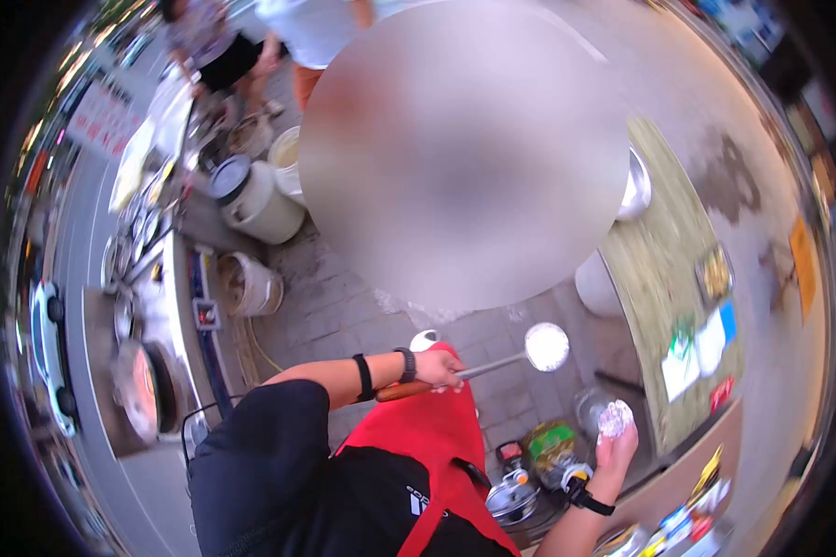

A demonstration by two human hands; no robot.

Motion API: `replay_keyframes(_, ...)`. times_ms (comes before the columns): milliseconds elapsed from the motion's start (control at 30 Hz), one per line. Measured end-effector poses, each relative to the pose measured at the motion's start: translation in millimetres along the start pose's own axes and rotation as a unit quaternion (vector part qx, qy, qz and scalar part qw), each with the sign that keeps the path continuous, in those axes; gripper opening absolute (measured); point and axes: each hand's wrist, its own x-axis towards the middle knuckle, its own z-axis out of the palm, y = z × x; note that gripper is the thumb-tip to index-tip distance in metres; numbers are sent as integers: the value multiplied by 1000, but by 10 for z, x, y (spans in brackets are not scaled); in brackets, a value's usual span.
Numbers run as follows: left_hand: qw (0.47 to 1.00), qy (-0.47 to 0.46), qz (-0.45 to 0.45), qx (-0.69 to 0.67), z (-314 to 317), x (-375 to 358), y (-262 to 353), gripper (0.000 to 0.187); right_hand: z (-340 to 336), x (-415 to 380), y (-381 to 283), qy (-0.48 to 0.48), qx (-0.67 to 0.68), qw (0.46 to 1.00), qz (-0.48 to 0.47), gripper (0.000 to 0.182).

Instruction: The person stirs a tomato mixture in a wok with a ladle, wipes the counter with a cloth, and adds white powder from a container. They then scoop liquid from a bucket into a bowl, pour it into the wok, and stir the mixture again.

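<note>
My left hand (441,369) is closed around a long-handled ladle (494,366), with a brown wooden grip and a metal shaft. The ladle's round head looks bright white and points right; whether that is its surface or something in it cannot be made out. On the right, my raised right hand (617,448) holds a shiny, clear, crumpled-looking piece of plastic (615,419) at its fingertips. Below and left of that hand stand a large container with a green label (553,444) and a metal pot (512,499). A red apron (418,422) covers my front.
A greenish table (664,306) on the right bears a glass-like tray (714,275) and papers. At left are a metal counter (178,306), a round pan (149,390), a white bucket (249,284) and a lidded barrel (260,200). People stand behind; a large blur hides the middle.
</note>
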Motion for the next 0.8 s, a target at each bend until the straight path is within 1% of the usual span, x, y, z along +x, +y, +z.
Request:
replay_keyframes(67, 994, 107, 6, -16, -343, -805, -83, 24, 601, -59, -8, -32, -46, 998, 9, 25)
replay_keyframes(100, 985, 153, 29, -70, -543, -1080, -322, 23, 928, -53, 17, -52, -61, 997, 12, 26)
replay_keyframes(133, 971, 191, 39, -138, -681, -1383, -406, 23, 1217, -24, 30, -71, -75, 995, 18, 26)
replay_keyframes(200, 946, 280, 63, -151, -1034, -1963, -642, 21, 1900, 138, 213, -125, -96, 987, 28, 26)
replay_keyframes(333, 865, 397, 127, -281, -1685, -3102, -1131, 15, 3553, 177, 771, -224, -131, 964, 63, 26)
replay_keyframes(400, 817, 443, 165, -331, -1938, -3439, -1416, 12, 4389, 224, 1182, -266, -150, 948, 86, 26)
replay_keyframes(500, 779, 522, 118, -327, -2351, -3896, -1697, 9, 5582, 190, 1790, -333, -187, 913, 142, 25)
replay_keyframes(533, 751, 524, 152, -371, -2464, -3970, -1828, 11, 5918, 144, 1961, -354, -200, 899, 163, 25)
replay_keyframes(600, 710, 547, 164, -412, -2605, -4093, -1958, 14, 6636, -27, 2341, -404, -212, 866, 205, 25)
replay_keyframes(633, 695, 556, 161, -427, -2696, -4160, -1988, 15, 6961, -111, 2523, -404, -225, 860, 214, 25)
replay_keyframes(767, 637, 584, 161, -478, -2939, -4279, -2026, 15, 7961, -489, 3108, -468, -262, 806, 250, 26)
replay_keyframes(800, 622, 594, 161, -484, -2987, -4309, -1996, 14, 8169, -527, 3264, -492, -264, 785, 267, 25)
